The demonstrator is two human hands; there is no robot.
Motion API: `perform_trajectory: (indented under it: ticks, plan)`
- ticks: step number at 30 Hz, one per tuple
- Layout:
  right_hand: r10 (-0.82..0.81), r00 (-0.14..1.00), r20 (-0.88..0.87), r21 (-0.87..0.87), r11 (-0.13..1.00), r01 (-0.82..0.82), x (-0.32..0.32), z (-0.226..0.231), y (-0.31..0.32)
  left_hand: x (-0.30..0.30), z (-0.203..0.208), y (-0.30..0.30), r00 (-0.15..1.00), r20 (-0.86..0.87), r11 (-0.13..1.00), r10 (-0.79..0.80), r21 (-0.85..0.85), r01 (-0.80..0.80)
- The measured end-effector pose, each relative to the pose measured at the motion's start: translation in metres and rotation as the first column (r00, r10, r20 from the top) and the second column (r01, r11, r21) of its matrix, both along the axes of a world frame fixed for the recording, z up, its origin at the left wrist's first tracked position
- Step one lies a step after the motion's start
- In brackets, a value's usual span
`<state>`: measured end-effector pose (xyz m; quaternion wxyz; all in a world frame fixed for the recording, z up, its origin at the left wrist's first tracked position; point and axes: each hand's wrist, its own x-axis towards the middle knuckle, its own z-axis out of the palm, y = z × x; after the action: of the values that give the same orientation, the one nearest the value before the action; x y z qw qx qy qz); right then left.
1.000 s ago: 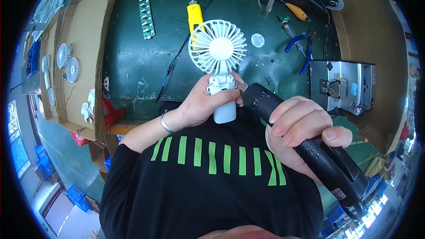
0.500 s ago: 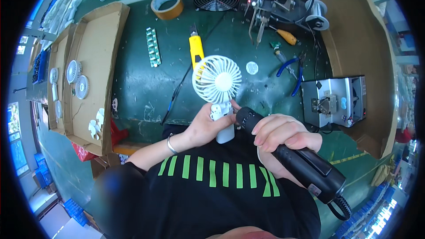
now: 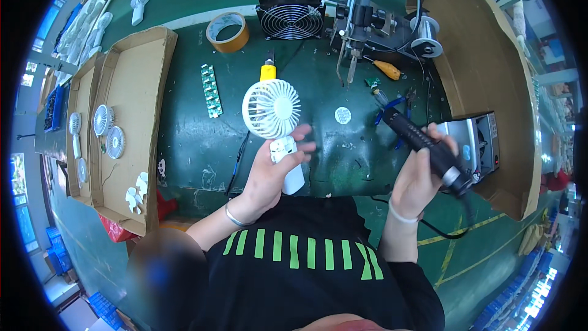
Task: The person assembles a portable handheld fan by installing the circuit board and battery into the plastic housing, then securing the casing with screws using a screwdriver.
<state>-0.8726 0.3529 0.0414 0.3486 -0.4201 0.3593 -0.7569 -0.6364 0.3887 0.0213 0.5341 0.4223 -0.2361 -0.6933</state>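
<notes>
A small white handheld fan (image 3: 282,110) rests in my left hand (image 3: 260,175), which grips its handle below the round grille. Some fingers of that hand stick out past the handle. My right hand (image 3: 413,184) is wrapped round a black electric screwdriver (image 3: 422,141) over the right side of the bench. The tool's front end points up and left, across the blue-handled pliers (image 3: 387,108), which it partly covers. Behind the fan lies a yellow utility knife (image 3: 268,73), mostly hidden. A round pale disc (image 3: 343,115) lies between my hands.
On the left are cardboard trays (image 3: 138,55) with fan parts. A strip of green circuit boards (image 3: 211,91), a tape roll (image 3: 228,32) and a black cooling fan (image 3: 292,19) lie ahead. A soldering stand (image 3: 367,30) and a metal box (image 3: 484,141) stand on the right.
The screwdriver has moved away from the fan to the right, and its front end now points up and left. My left hand and the fan have shifted slightly left.
</notes>
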Motion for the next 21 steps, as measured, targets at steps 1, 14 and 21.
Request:
perform_trajectory:
  ticks: [1, 14, 21]
  plan:
    - [-0.001, 0.999, -0.036, 0.089, 0.996, 0.005, 0.002, -0.004, 0.01, 0.005, -0.001, 0.001, 0.995, 0.008, 0.995, -0.096, -0.005, 0.096]
    - [0.244, 0.69, 0.681, 0.406, 0.658, -0.634, -0.006, -0.042, 0.041, -0.002, 0.0, 0.008, 0.922, -0.376, 0.994, -0.089, 0.02, 0.105]
    - [0.315, 0.27, -0.91, 0.282, 0.947, -0.154, 0.071, -0.004, 0.027, -0.019, -0.009, 0.021, 0.947, -0.296, 0.991, -0.126, -0.079, 0.108]
